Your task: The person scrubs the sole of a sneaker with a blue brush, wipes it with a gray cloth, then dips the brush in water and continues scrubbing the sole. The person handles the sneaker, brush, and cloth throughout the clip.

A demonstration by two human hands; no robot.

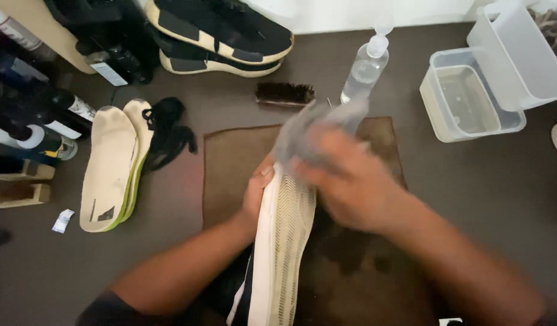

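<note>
Shoe: held sole-up over brown mat, centre of view; pale ribbed sole faces camera, black upper below, heel end cut off by bottom edge.
L hand: fingers curled round shoe's left side near toe, steadying it.
R hand: closed on grey cloth, pressed at toe end of sole; motion-blurred.
Progress (judged): wiping of sole under way; insoles & black laces already out, lying left of mat; second pair of shoes at back untouched.
Nearby: brush, spray bottle, clear tubs.
Unclear: R fingers & cloth edge blurred; how clean the sole is, can't tell; dark spots on mat poss. wet.
</note>
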